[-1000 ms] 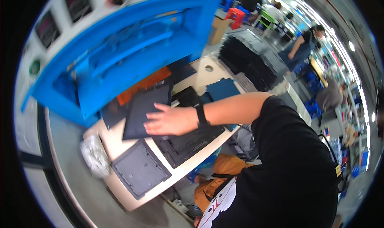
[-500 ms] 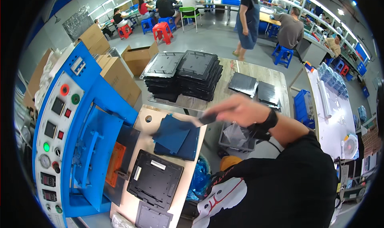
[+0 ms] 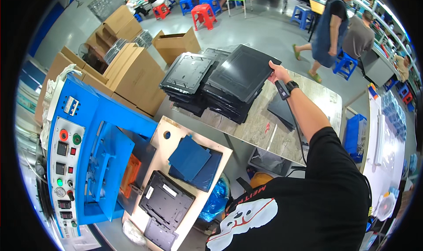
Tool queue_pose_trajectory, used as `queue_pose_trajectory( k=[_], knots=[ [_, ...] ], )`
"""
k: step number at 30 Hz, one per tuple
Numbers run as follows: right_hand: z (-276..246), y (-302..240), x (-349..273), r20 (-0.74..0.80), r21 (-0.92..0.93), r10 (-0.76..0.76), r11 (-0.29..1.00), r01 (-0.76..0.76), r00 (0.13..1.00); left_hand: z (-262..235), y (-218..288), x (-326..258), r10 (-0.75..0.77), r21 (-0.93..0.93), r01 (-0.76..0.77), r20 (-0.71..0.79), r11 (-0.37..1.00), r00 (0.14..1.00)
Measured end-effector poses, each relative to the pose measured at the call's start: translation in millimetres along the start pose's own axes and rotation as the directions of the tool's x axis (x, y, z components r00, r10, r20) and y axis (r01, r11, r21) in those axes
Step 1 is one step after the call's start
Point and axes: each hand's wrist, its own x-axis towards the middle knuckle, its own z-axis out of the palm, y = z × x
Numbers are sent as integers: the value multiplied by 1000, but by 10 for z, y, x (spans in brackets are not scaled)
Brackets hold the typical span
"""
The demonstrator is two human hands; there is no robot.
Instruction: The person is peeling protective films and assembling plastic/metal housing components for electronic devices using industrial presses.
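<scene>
My right hand (image 3: pixel 279 73) grips the right edge of a flat black plastic panel (image 3: pixel 242 70), with the thumb on its upper face. The panel lies slightly askew on the right-hand stack of black panels (image 3: pixel 227 108). Beside it stands another stack, topped by a dark grey frame-like panel (image 3: pixel 187 72). A dark band and a small black device with a cable sit at my right wrist. My left hand is out of view.
At left stands a blue press machine (image 3: pixel 108 163). A wooden board (image 3: pixel 158 138) bears blue sheets (image 3: pixel 189 158) and a black plastic housing (image 3: pixel 167 198). Dark sheets (image 3: pixel 282 111) lie on the wood-grain table (image 3: pixel 260 127). Beyond are cardboard boxes (image 3: pixel 136 81) and a walking person (image 3: pixel 328 35).
My right hand has moved from above the wooden board, with a blurred dark flat thing, out to the black stack, where it now holds a panel. The view has shifted; the person walks on.
</scene>
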Motion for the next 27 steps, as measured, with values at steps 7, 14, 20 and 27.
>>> queue_pose_trajectory(
  k=[7, 14, 20, 27],
  knots=[
    [581, 538, 628, 56, -259, 87, 963, -70, 995, 162, 274, -482, -90, -14, 90, 32, 996, 995],
    [1107, 415, 185, -236, -363, -93, 932, 1, 967, 254, 577, -560, -69, -33, 69, 19, 997, 997],
    [1128, 21, 118, -289, -811, -21, 536, -233, 957, 603, 747, -607, -7, -42, 6, -23, 999, 1000],
    [1482, 138, 85, -25, -999, 74, -25, -23, 997, 1036, 1709, -1755, -179, -143, 187, 65, 972, 982]
  ],
)
